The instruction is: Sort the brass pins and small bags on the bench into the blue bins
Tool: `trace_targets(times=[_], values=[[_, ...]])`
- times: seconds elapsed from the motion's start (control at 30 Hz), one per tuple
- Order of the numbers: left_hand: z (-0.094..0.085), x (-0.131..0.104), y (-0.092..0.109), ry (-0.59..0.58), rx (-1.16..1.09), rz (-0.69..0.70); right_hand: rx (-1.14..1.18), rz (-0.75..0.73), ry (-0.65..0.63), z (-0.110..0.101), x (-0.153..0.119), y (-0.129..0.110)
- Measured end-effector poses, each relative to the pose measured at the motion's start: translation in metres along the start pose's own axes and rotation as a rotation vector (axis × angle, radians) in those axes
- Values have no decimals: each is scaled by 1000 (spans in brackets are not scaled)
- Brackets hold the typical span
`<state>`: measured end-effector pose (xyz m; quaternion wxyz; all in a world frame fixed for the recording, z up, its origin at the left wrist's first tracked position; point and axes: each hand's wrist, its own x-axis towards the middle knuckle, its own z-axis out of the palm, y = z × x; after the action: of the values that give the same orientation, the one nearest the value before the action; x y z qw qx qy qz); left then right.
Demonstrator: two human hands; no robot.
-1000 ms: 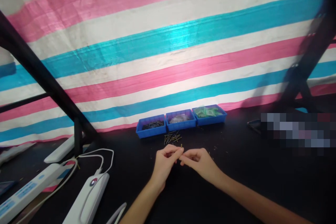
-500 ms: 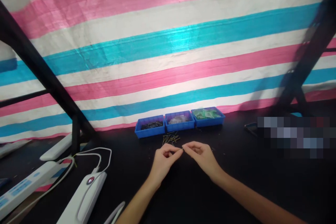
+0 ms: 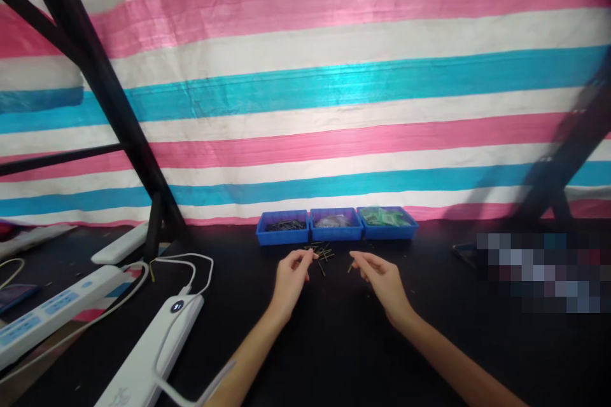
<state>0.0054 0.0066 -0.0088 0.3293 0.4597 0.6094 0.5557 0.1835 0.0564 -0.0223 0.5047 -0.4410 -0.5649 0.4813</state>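
My right hand pinches a thin, short, brass-coloured pin-like piece, which hangs below the fingertips. My left hand has its thumb and forefinger closed together at the near left edge of a loose pile of thin dark and brassy pin-like pieces. Whether anything small is between those left fingertips is too fine to make out. Behind the pile stand three blue bins: the left bin holds dark thin pieces, the middle bin clear plastic-looking items, and the right bin green packets.
A white power bank with a white cable lies at the left on the black table. Beyond it is a white power strip. Black frame posts rise at both sides before a striped sheet. The far right is pixelated.
My hands have moved apart from touching fingertips; the left is now by the pile, the right farther right with the brassy piece showing. The camera view has turned slightly and levelled.
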Motion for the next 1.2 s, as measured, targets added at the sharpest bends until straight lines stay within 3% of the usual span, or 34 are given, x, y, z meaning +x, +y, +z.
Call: trace_targets(times=[0.13,0.3,0.43,0.63,0.73,0.83,0.93,1.1,1.2], values=[[12,-8,-6,-64,26,23,-6,-4,-13,-1,3,6],[29,-29,-2,-166,237,238,-46,-56,-86,-7,17,9],[29,-40,1,-274,394,359,-90,-115,-104,-6,27,6],[20,-41,-5,-418,718,721,-116,-186,-223,35,44,-3],[16,-37,-9,-424,797,758,-56,-199,-299,63,61,-11],[12,-34,-10,-400,853,777,-9,-199,-408,76,73,-16],[10,-34,-8,-390,896,814,-165,-328,-469,70,71,-12],[17,-37,-9,-409,860,946,-706,-713,-557,38,54,8],[17,-34,-9,-352,845,983,-932,-852,-629,25,48,14]])
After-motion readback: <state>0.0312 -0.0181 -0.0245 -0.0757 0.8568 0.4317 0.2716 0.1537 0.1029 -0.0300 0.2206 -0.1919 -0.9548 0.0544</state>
